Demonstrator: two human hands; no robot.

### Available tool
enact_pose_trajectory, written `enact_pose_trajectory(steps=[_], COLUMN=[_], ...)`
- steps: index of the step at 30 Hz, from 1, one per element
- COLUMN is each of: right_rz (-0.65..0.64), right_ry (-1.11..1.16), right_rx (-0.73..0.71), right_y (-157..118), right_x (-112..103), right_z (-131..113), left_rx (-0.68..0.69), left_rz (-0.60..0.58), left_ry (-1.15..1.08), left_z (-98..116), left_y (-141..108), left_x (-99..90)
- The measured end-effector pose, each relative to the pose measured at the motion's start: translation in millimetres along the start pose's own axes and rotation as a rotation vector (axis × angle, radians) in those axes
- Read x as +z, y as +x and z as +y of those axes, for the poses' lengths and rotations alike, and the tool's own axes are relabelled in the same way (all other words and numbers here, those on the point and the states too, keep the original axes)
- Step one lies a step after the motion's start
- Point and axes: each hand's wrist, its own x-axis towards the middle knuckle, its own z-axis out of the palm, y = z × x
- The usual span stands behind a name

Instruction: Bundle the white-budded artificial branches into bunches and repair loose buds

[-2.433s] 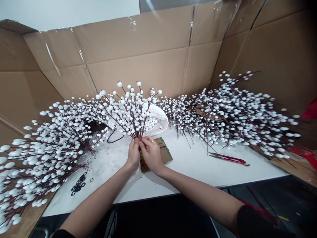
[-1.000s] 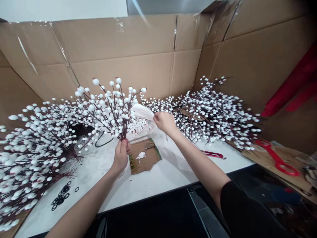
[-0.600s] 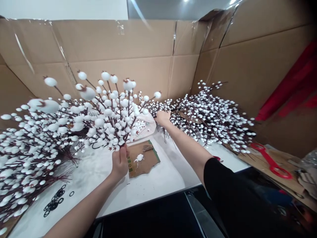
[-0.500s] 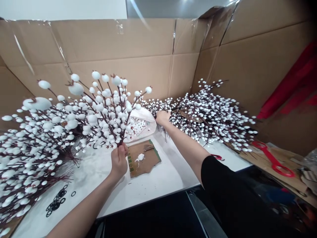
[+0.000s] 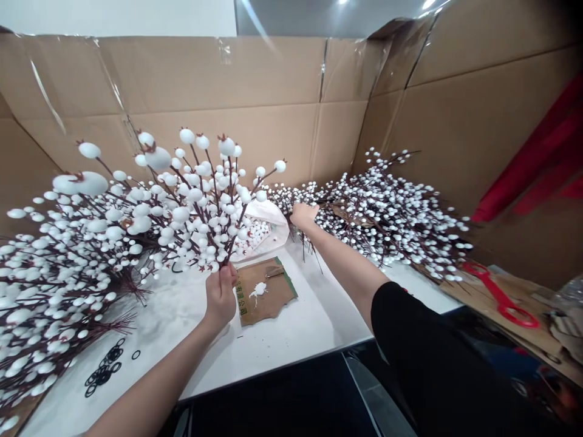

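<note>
In my left hand (image 5: 221, 296) is a bunch of artificial white berry stems (image 5: 214, 212), gripped near the lower end of its stalks. The bunch stands upright, with its berries fanned out above my fist. My right hand (image 5: 303, 214) reaches to the back of the table, closed around brown stalks at the left side of a pile of berry stems (image 5: 392, 212). Stalk ends poke out below it; its fingertips are partly hidden. Between my hands lies a cardboard piece (image 5: 273, 303) with a white glue-like blob (image 5: 260, 289) on it.
More berry stems (image 5: 50, 279) are heaped at the left. Black rings (image 5: 104, 371) lie near the front left. A white bag (image 5: 276, 233) of loose berries stands behind the cardboard. A red tool (image 5: 501, 297) rests at the right. Cardboard walls (image 5: 218, 79) enclose the table.
The view has shifted slightly. More stalk ends stick out below my right hand than before. My left hand keeps its hold on the bunch.
</note>
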Motion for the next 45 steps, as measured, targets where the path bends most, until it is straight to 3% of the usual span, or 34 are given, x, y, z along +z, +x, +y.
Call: enact_pose_trajectory(steps=[7, 11, 18, 26, 33, 37, 45], right_rz=[0.128, 0.227, 0.275, 0.154, 0.015, 0.013, 0.205], right_ry=[0.166, 0.226, 0.313, 0.336, 0.254, 0.198, 0.096], right_rx=[0.04, 0.031, -0.073, -0.182, -0.237, -0.279, -0.359], right_y=[13.1, 6.9, 10.2, 31.5, 28.1, 25.1, 14.0], right_x=[-35.5, -41.4, -22.6, 9.6, 19.8, 12.2, -28.6], right_z=[20.4, 36.0, 46.6, 15.1, 13.5, 14.8, 24.7], left_rx=[-0.007, -0.019, -0.026, -0.058, -0.088, -0.102, -0.083], left_rz=[0.007, 0.023, 0.03, 0.07, 0.093, 0.105, 0.1], left_ry=[-0.029, -0.052, -0.085, -0.142, -0.195, -0.212, -0.212], left_z=[0.1, 0.0, 3.3, 4.5, 3.1, 2.6, 5.0], left_y=[0.3, 0.9, 1.6, 5.8, 8.8, 8.0, 7.3], left_x=[1.0, 1.6, 3.6, 3.7, 2.7, 3.0, 2.7])
